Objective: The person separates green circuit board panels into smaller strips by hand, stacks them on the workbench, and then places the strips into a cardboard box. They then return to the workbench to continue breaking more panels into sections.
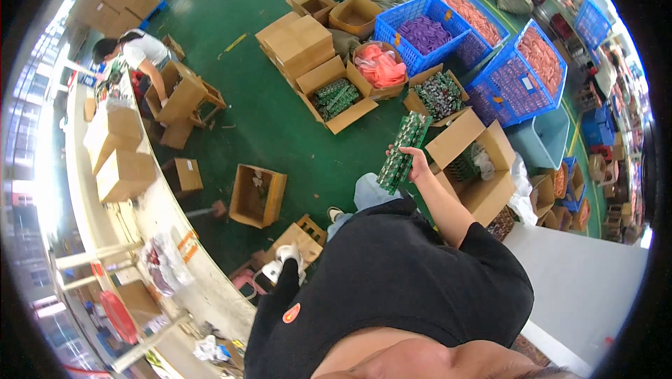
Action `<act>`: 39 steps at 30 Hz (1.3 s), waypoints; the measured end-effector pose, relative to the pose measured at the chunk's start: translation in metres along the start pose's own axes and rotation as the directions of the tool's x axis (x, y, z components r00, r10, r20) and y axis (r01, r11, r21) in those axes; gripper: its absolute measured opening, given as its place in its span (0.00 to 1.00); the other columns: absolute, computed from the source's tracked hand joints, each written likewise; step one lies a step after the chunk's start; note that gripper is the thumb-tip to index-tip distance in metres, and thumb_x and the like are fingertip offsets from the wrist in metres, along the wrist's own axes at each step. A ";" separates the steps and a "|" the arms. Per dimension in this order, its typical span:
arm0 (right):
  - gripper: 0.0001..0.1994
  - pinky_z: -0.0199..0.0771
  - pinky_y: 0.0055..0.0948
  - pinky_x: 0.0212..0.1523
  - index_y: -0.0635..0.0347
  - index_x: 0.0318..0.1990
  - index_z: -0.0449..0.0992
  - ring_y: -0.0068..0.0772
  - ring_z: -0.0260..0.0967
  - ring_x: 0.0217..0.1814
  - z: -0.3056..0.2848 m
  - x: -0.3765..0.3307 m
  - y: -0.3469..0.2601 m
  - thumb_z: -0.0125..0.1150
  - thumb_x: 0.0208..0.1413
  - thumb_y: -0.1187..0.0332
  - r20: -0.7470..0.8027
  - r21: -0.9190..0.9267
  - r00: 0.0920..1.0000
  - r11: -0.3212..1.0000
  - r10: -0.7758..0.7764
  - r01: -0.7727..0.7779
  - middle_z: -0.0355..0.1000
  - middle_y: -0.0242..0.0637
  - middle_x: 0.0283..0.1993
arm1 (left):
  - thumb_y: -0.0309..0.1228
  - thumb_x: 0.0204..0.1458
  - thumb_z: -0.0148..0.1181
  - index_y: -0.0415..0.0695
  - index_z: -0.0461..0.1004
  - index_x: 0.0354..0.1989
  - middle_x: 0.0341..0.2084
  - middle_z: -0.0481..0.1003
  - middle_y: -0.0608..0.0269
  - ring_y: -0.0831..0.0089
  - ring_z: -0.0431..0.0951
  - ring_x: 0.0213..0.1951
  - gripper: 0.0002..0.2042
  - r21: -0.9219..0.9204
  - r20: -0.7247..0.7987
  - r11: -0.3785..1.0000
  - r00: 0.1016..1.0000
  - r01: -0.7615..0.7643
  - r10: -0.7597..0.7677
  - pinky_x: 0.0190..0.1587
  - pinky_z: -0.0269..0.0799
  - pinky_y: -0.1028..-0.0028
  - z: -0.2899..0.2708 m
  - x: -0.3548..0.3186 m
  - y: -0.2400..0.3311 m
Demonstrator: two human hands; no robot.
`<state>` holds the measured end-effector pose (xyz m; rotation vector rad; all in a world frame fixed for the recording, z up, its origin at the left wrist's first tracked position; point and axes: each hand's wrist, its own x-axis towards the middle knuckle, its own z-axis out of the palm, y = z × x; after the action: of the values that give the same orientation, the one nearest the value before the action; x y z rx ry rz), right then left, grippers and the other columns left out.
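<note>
My right hand (418, 163) is closed around a bundle of long green circuit boards (393, 172), held out in front of my body. Silvery parts run in rows along the boards. An open cardboard box (493, 193) stands just right of that hand, with green boards and clear plastic inside. At the end of a black sleeve, what looks like my left hand in a white glove (288, 253) is low at the left, near a small wooden stool (297, 244). Its fingers are too small and bright to make out.
Ahead stand cartons of green boards (336, 99) and small parts (439, 95), a box of pink pieces (380, 64) and blue crates (511, 85). An open carton (257, 195) sits on the green floor. A long bench (175, 228) lines the left; a person (143, 57) works there.
</note>
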<state>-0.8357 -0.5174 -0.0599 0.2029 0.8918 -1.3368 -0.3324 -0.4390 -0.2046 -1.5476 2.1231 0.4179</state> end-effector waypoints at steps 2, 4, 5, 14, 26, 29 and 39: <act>0.17 0.69 0.45 0.47 0.68 0.44 0.70 0.41 0.69 0.46 -0.041 0.028 -0.016 0.51 0.45 0.71 -0.093 0.058 0.995 0.998 -0.032 0.038 0.71 0.43 0.41 | 0.36 0.44 0.57 0.41 0.72 0.38 0.30 0.76 0.50 0.53 0.76 0.34 0.15 -0.504 0.163 0.782 0.849 -0.365 0.502 0.37 0.71 0.64 -0.158 -0.042 0.011; 0.16 0.69 0.44 0.47 0.69 0.41 0.70 0.42 0.70 0.43 -0.010 0.078 -0.006 0.51 0.44 0.71 -0.071 0.052 0.996 0.997 0.061 -0.058 0.72 0.44 0.39 | 0.36 0.44 0.57 0.41 0.72 0.38 0.30 0.76 0.50 0.53 0.76 0.34 0.15 -0.496 0.190 0.806 0.865 -0.324 0.465 0.37 0.71 0.64 -0.178 -0.031 -0.007; 0.16 0.70 0.44 0.46 0.69 0.41 0.70 0.43 0.71 0.42 -0.003 0.102 -0.004 0.51 0.44 0.71 -0.084 0.032 0.992 0.995 0.096 -0.094 0.72 0.45 0.39 | 0.36 0.44 0.57 0.41 0.72 0.38 0.30 0.76 0.50 0.53 0.76 0.34 0.15 -0.488 0.212 0.817 0.866 -0.308 0.453 0.36 0.71 0.64 -0.189 -0.017 -0.011; 0.13 0.71 0.43 0.43 0.63 0.40 0.70 0.42 0.71 0.38 -0.013 0.356 0.023 0.51 0.45 0.71 -0.226 0.067 0.961 0.987 0.157 -0.145 0.72 0.42 0.36 | 0.36 0.43 0.58 0.41 0.73 0.37 0.30 0.76 0.50 0.53 0.76 0.33 0.15 -0.391 0.492 0.920 0.835 -0.041 0.246 0.36 0.71 0.64 -0.254 0.187 -0.020; 0.28 0.58 0.43 0.55 0.69 0.52 0.64 0.46 0.55 0.59 -0.155 0.671 0.018 0.61 0.40 0.70 -0.708 0.158 0.679 0.981 0.194 -0.116 0.56 0.48 0.60 | 0.37 0.42 0.58 0.41 0.73 0.36 0.30 0.76 0.50 0.53 0.76 0.33 0.14 -0.201 0.916 0.963 0.382 0.182 0.119 0.36 0.71 0.64 -0.206 0.332 -0.034; 0.35 0.56 0.41 0.57 0.71 0.56 0.57 0.46 0.53 0.61 -0.112 0.698 0.031 0.64 0.39 0.68 -0.813 0.033 0.561 0.975 0.154 -0.220 0.54 0.49 0.61 | 0.37 0.42 0.58 0.41 0.73 0.36 0.30 0.76 0.50 0.53 0.76 0.33 0.14 -0.111 0.959 0.956 0.280 0.270 0.032 0.36 0.71 0.64 -0.220 0.308 -0.045; 0.23 0.70 0.38 0.41 0.71 0.38 0.73 0.47 0.71 0.40 -0.199 0.577 0.029 0.61 0.41 0.57 -0.091 -0.994 0.863 0.094 -0.496 -0.050 0.74 0.49 0.38 | 0.37 0.42 0.58 0.41 0.74 0.34 0.29 0.76 0.50 0.53 0.76 0.32 0.14 -0.182 0.951 0.951 0.289 0.249 0.106 0.35 0.71 0.64 -0.244 0.294 -0.018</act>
<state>-0.9165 -0.8240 -0.5823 -0.8328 2.1338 -0.6475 -0.4365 -0.8039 -0.1584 -0.9986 0.9881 1.3165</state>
